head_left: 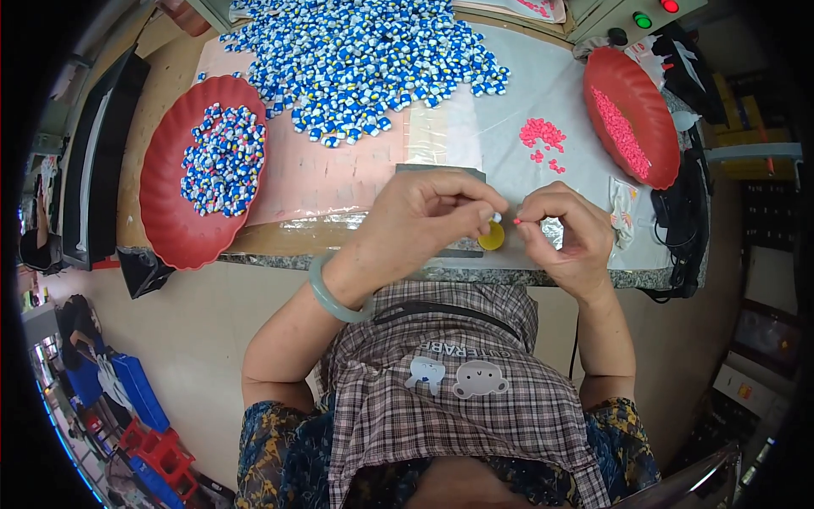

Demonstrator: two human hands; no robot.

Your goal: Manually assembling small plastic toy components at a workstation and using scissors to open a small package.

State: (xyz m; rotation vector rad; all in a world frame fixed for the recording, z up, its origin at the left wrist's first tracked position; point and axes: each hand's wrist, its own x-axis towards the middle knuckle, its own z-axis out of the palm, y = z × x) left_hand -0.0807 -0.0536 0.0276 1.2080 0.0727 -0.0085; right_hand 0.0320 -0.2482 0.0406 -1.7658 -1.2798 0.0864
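Note:
My left hand (424,216) is closed in a pinch on a small white-and-blue piece (496,218), mostly hidden by the fingertips. Facing it, my right hand (572,237) pinches a tiny pink piece (516,221) between thumb and forefinger. The two pieces are a little apart. Just below the left fingertips is a yellow round thing (491,237), above a dark flat plate (465,253) at the table's front edge. Loose pink pieces (543,133) lie beyond my right hand. A large heap of small blue-and-white pieces (365,64) covers the table's far side.
At left, a red scalloped bowl (161,195) holds blue-and-white pieces, some showing pink. Another red scalloped bowl (657,110) at right holds pink pieces. A crumpled white wrapper (623,212) and black cables (674,212) lie near the right edge. Green (642,19) and red lights sit at the back right.

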